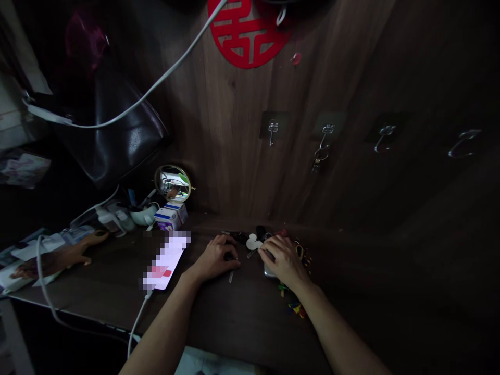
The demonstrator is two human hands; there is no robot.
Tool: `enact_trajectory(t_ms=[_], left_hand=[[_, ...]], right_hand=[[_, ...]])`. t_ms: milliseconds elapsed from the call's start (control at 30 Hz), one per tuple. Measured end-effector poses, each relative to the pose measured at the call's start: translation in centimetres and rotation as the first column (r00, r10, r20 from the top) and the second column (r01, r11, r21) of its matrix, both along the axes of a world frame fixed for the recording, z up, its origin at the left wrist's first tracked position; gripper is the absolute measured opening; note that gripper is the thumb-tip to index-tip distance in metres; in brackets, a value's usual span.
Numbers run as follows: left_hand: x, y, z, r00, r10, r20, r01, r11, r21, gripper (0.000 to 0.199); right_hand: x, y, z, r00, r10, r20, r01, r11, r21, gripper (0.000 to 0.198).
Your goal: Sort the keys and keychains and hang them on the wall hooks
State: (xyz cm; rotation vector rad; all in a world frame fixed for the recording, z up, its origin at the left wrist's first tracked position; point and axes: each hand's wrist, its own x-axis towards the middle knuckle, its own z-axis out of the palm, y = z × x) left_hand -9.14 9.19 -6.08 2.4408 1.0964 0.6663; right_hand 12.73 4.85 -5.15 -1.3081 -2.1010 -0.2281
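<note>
My left hand [216, 258] rests on the dark tabletop with its fingers curled. Something dark lies in the gap by its thumb, and a thin key-like strip [231, 276] sticks out beneath. Opposite it, my right hand [284, 260] is closed, its thumb and fingertips at the edge of a white tag [252, 242] shaped like a mouse head. Dark key-ring items [261, 230] lie around the tag. Under the right palm shows the corner of a grey metallic object [269, 272], mostly covered. Colourful braided cords [297, 310] lie beside the right wrist.
Left of my hands lies a lit phone [166, 263] on a white charging cable [135, 323]. Behind it stand small boxes [167, 217], a round mirror [174, 183] and bottles [111, 219]. A black bag [125, 120] hangs above; wall hooks [327, 130], one with keys, line the back panel.
</note>
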Motion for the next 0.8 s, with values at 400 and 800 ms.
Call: enact_trajectory(t_ms=[400, 800], left_hand=[[-2.6, 1.6, 1.4, 0.983, 0.136, 0.120, -0.105, 0.967, -0.234, 0.026], [-2.5, 2.2, 1.1, 0.834, 0.479, 0.272, -0.440, 0.877, -0.194, 0.022]], right_hand=[[-0.2, 0.1, -0.6, 0.999, 0.040, -0.003, -0.040, 0.998, -0.040, 0.016], [-0.2, 0.1, -0.8, 0.998, 0.068, -0.014, -0.068, 0.997, -0.031, 0.015]])
